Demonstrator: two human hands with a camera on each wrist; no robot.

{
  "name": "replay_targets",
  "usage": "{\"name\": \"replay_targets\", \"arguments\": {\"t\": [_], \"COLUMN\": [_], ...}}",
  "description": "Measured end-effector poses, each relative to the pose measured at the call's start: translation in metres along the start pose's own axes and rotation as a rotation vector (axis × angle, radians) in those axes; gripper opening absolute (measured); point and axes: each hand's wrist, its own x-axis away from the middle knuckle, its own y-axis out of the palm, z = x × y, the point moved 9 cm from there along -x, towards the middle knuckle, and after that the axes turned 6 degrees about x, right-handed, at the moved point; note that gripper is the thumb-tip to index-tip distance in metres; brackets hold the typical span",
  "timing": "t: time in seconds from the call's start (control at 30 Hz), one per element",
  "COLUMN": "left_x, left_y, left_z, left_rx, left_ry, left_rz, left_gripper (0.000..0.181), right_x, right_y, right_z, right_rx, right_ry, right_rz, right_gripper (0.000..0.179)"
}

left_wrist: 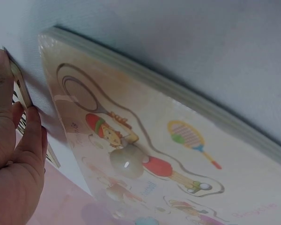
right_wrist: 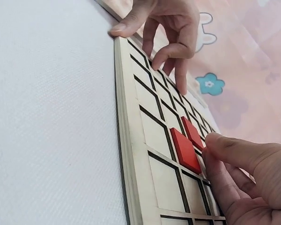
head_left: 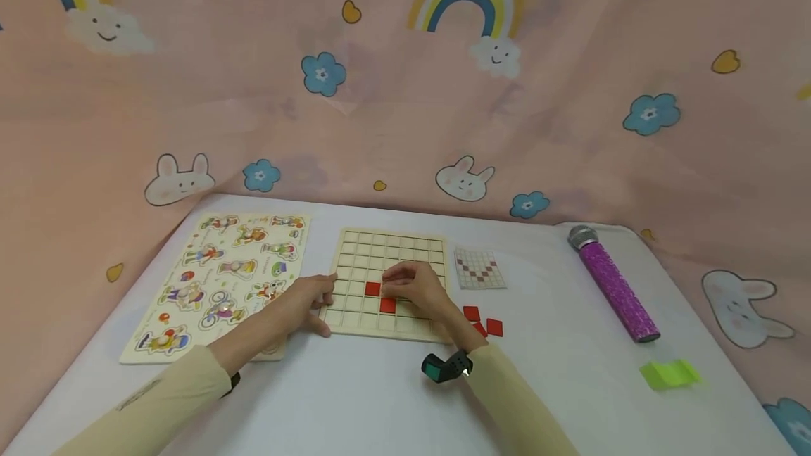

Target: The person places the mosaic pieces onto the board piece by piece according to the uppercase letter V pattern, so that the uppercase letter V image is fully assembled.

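A square wooden grid board [head_left: 357, 327] lies on the white table, with two red square tiles in neighbouring diagonal cells. The nearer tile [right_wrist: 186, 151] sits in front of the farther tile [head_left: 372, 288]. My right hand [head_left: 415, 289] is over the board, thumb and fingertips pinched together at the farther tile's edge; the fingers partly hide what lies between them. At the board's left edge rests my left hand [head_left: 304, 305], its thumb by the near corner and its fingers bent loosely over the side. Loose red tiles [head_left: 494, 328] lie right of the board.
A small pattern card [head_left: 480, 268] with a V of red squares lies right of the board. To the left is a picture puzzle board [head_left: 237, 290]. A purple glittery microphone [head_left: 617, 287] and a lime-green piece [head_left: 669, 374] lie at the right.
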Motion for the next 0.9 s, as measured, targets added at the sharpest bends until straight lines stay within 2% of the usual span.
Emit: {"name": "replay_targets", "arguments": {"t": [0.07, 0.1, 0.3, 0.5, 0.6, 0.9], "left_x": [0.003, 0.004, 0.008, 0.009, 0.010, 0.005], "left_y": [-0.002, -0.004, -0.005, -0.004, -0.002, -0.002], "left_z": [-0.001, 0.001, 0.000, -0.005, -0.004, 0.010], "left_rx": [-0.008, -0.064, -0.154, -0.107, -0.091, -0.090], "left_ry": [-0.002, 0.031, 0.064, 0.047, 0.050, 0.122], "left_rz": [0.001, 0.000, -0.016, -0.005, -0.005, -0.003], "left_gripper": [0.041, 0.046, 0.046, 0.047, 0.047, 0.045], "right_x": [0.000, 0.000, 0.006, 0.023, 0.037, 0.081], "right_y": [-0.001, -0.002, -0.017, -0.044, -0.061, -0.121], "right_z": [-0.001, -0.001, 0.011, 0.025, 0.029, 0.045], "right_rx": [-0.003, -0.008, -0.065, -0.009, 0.024, 0.191], "right_ry": [0.009, 0.009, 0.034, 0.113, 0.120, 0.124], "right_rz": [0.009, 0.014, 0.043, 0.065, 0.068, 0.140], "right_gripper": [0.025, 0.025, 0.025, 0.027, 0.029, 0.033]}}
